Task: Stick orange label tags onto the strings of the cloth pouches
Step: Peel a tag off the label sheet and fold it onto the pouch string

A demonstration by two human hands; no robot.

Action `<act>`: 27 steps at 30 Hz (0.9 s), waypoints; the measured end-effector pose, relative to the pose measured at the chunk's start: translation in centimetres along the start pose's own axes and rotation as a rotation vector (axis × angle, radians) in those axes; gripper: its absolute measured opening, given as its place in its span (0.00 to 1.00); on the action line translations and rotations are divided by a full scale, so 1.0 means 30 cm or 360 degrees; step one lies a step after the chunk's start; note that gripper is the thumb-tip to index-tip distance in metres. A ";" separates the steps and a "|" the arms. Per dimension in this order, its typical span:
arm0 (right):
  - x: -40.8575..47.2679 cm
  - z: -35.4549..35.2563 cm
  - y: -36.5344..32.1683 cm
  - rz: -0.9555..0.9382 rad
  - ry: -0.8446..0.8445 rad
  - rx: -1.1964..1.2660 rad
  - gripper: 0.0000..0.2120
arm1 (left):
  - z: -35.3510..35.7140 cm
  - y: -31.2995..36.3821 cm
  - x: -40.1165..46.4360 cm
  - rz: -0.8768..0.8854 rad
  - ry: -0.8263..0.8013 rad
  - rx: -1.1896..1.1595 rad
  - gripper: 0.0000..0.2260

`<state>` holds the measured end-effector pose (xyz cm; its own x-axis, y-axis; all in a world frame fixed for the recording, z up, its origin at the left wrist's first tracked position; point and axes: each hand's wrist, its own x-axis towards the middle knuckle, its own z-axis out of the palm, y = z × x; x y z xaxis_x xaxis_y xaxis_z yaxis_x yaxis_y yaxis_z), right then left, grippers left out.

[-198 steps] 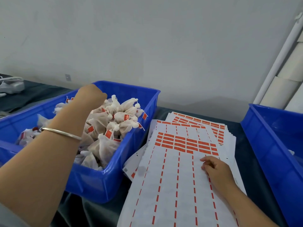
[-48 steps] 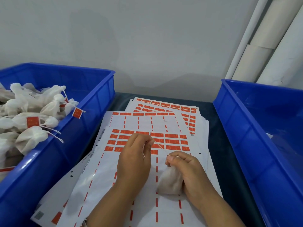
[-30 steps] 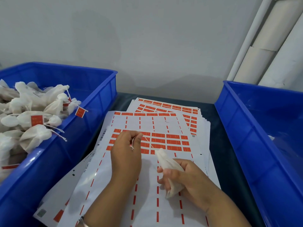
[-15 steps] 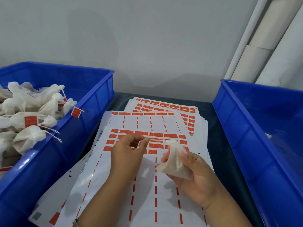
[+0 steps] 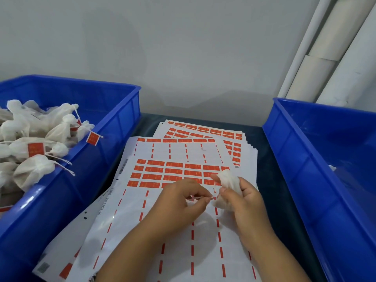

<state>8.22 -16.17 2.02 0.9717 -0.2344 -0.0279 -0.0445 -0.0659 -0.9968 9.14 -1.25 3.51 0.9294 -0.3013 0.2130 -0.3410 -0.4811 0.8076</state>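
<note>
Nearby, blue bins (image 5: 114, 127) flanking label sheets (image 5: 179, 157); left hand (image 5: 179, 202) pinching string (image 5: 203, 198), right hand (image 5: 247, 198) gripping pouch (image 5: 228, 180).

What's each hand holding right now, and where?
Right hand grips the cloth pouch around its body; left hand pinches the pouch's string between its fingertips.
</note>
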 end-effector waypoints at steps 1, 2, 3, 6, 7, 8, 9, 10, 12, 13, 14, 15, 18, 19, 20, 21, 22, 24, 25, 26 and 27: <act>-0.005 0.002 -0.003 -0.0052 -0.0040 -0.0097 0.03 | 0.003 0.001 -0.003 0.0036 -0.0007 0.0013 0.11; -0.010 0.003 -0.005 -0.0118 -0.0107 -0.0163 0.03 | 0.007 0.002 -0.006 0.0065 -0.0002 0.0031 0.12; -0.015 0.004 -0.008 -0.0175 -0.0178 -0.0198 0.04 | 0.011 0.000 -0.010 0.0086 0.0015 0.0046 0.12; -0.027 0.005 -0.015 -0.0262 -0.0329 -0.0278 0.05 | 0.014 -0.008 -0.021 0.0119 0.0105 0.0053 0.12; -0.027 0.004 -0.017 -0.0271 -0.0359 -0.0299 0.06 | 0.013 -0.010 -0.023 0.0123 0.0131 0.0044 0.11; -0.028 0.004 -0.017 -0.0286 -0.0393 -0.0322 0.06 | 0.011 -0.011 -0.023 0.0125 0.0156 0.0035 0.11; -0.028 0.004 -0.017 -0.0304 -0.0433 -0.0343 0.07 | 0.010 -0.011 -0.023 0.0124 0.0183 0.0029 0.10; -0.029 0.005 -0.015 -0.0316 -0.0477 -0.0362 0.07 | 0.009 -0.011 -0.022 0.0121 0.0207 0.0025 0.10; -0.030 0.007 -0.010 -0.0321 -0.0538 -0.0405 0.06 | 0.007 -0.009 -0.019 0.0131 0.0228 0.0008 0.10; -0.031 0.008 -0.008 -0.0315 -0.0551 -0.0424 0.05 | 0.007 -0.008 -0.018 0.0144 0.0219 0.0000 0.11; -0.031 0.008 -0.005 -0.0309 -0.0556 -0.0437 0.04 | 0.008 -0.007 -0.016 0.0157 0.0197 -0.0002 0.12; -0.031 0.009 -0.004 -0.0301 -0.0559 -0.0444 0.04 | 0.008 -0.006 -0.016 0.0170 0.0170 -0.0003 0.13; -0.033 0.008 0.000 -0.0311 -0.0571 -0.0483 0.08 | 0.009 -0.004 -0.012 0.0183 0.0155 -0.0020 0.13; -0.034 0.008 0.001 -0.0328 -0.0574 -0.0506 0.09 | 0.007 -0.005 -0.010 0.0171 0.0175 -0.0028 0.13; -0.034 0.009 0.005 -0.0352 -0.0574 -0.0523 0.09 | 0.006 -0.008 -0.008 0.0156 0.0199 -0.0040 0.13; -0.034 0.011 0.006 -0.0376 -0.0573 -0.0531 0.08 | 0.004 -0.011 -0.006 0.0139 0.0221 -0.0054 0.13; -0.033 0.013 0.010 -0.0397 -0.0565 -0.0538 0.07 | 0.004 -0.013 -0.006 0.0121 0.0233 -0.0062 0.13; -0.031 0.017 0.013 -0.0420 -0.0517 -0.0565 0.06 | 0.006 -0.014 -0.005 0.0072 0.0222 -0.0070 0.12; -0.029 0.018 0.013 -0.0432 -0.0483 -0.0577 0.07 | 0.007 -0.014 -0.005 0.0036 0.0210 -0.0097 0.13; -0.027 0.018 0.014 -0.0455 -0.0452 -0.0585 0.08 | 0.010 -0.013 -0.004 -0.0006 0.0203 -0.0142 0.13; -0.026 0.017 0.013 -0.0477 -0.0428 -0.0591 0.09 | 0.012 -0.014 -0.004 -0.0048 0.0206 -0.0194 0.12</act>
<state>7.57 -15.51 1.61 0.9772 0.1002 0.1870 0.2121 -0.4410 -0.8721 9.11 -1.31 2.96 0.9520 -0.1762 0.2504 -0.3006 -0.3823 0.8738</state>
